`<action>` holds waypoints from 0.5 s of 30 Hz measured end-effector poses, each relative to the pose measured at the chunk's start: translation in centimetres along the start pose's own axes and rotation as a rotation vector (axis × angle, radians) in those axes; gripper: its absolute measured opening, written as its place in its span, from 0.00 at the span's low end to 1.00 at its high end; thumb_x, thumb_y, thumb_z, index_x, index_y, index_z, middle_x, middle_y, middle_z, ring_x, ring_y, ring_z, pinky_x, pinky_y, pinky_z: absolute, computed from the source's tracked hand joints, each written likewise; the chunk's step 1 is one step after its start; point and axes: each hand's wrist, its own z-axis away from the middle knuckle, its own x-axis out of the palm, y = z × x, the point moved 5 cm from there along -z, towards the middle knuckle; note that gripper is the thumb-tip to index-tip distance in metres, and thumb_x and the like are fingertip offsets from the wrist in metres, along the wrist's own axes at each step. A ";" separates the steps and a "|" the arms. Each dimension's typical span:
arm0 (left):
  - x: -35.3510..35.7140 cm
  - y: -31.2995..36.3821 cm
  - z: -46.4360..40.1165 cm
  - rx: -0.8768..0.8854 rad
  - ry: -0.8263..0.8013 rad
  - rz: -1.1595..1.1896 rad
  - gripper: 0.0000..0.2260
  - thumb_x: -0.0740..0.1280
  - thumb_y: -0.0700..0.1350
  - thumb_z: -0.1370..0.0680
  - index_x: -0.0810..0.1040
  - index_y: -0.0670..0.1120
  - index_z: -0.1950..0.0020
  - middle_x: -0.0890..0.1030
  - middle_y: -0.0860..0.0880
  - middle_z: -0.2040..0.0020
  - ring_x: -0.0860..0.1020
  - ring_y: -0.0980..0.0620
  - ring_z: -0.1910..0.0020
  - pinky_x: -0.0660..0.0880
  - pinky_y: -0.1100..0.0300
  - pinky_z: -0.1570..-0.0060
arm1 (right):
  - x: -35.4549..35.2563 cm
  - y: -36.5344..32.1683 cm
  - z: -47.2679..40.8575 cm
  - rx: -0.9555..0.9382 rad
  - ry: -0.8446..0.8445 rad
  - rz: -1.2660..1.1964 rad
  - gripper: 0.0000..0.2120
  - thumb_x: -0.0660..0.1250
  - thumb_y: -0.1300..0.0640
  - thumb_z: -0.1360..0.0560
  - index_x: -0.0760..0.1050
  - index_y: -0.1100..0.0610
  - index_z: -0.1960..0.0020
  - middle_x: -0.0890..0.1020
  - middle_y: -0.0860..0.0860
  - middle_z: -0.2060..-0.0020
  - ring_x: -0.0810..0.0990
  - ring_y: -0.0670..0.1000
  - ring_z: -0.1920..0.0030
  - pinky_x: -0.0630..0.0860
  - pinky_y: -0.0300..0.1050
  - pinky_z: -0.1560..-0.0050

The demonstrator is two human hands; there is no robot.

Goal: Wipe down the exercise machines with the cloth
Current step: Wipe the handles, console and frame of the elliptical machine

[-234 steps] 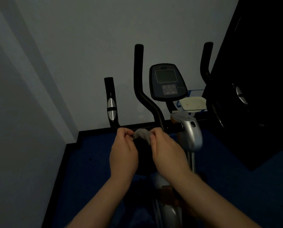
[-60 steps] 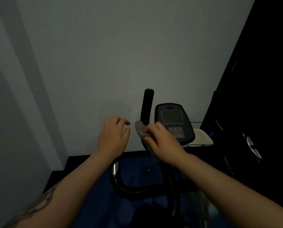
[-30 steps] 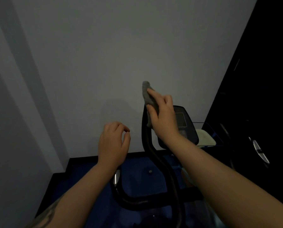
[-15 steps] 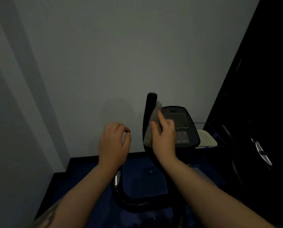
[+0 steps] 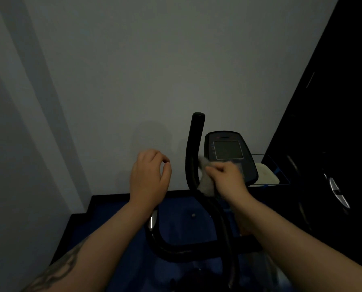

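A: Where is the cloth [image 5: 205, 184]?

B: Bunched in the right hand [image 5: 228, 178], whose curled fingers grip it. The grey wad is pressed against the black upright handlebar [image 5: 193, 148] of the exercise machine, partway down the bar, at about 4 o'clock from the picture's centre.

A: And the left hand [image 5: 149, 178]?

B: It hangs in the air at 9 o'clock from the right hand, apart from the bar, holding nothing. Its fingers are loosely curled, with the thumb tip near the forefinger.

A: What else belongs to the machine?

B: A dark console [image 5: 228, 152] with a square screen stands just beyond the right hand, at its 12 o'clock. The cloth's edge reaches the console's lower left side; whether it touches I cannot tell. A lower black crossbar [image 5: 186, 249] curves beneath both forearms at 6 o'clock.

A: The surroundings?

B: A pale wall [image 5: 144, 70] behind, a blue floor [image 5: 180, 218] below, and a pale flat thing [image 5: 267, 175] at 3 o'clock from the console. The right side is too dark to read.
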 end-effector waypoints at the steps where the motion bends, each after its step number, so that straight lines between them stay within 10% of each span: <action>1: 0.0 0.0 0.0 -0.001 -0.001 0.000 0.13 0.56 0.50 0.23 0.78 0.46 0.55 0.75 0.53 0.55 0.68 0.56 0.51 0.71 0.55 0.55 | -0.7 -1.1 -0.5 -0.049 0.081 -0.001 0.10 0.64 0.59 0.21 0.80 0.58 0.43 0.78 0.54 0.50 0.77 0.48 0.52 0.73 0.35 0.54; 15: -0.2 0.2 -0.1 0.021 0.003 -0.011 0.12 0.57 0.49 0.22 0.78 0.45 0.55 0.75 0.52 0.55 0.69 0.54 0.52 0.68 0.58 0.54 | -0.4 -6.0 -0.5 -0.471 0.013 0.294 0.11 0.66 0.62 0.22 0.79 0.54 0.42 0.69 0.49 0.46 0.70 0.42 0.48 0.64 0.21 0.47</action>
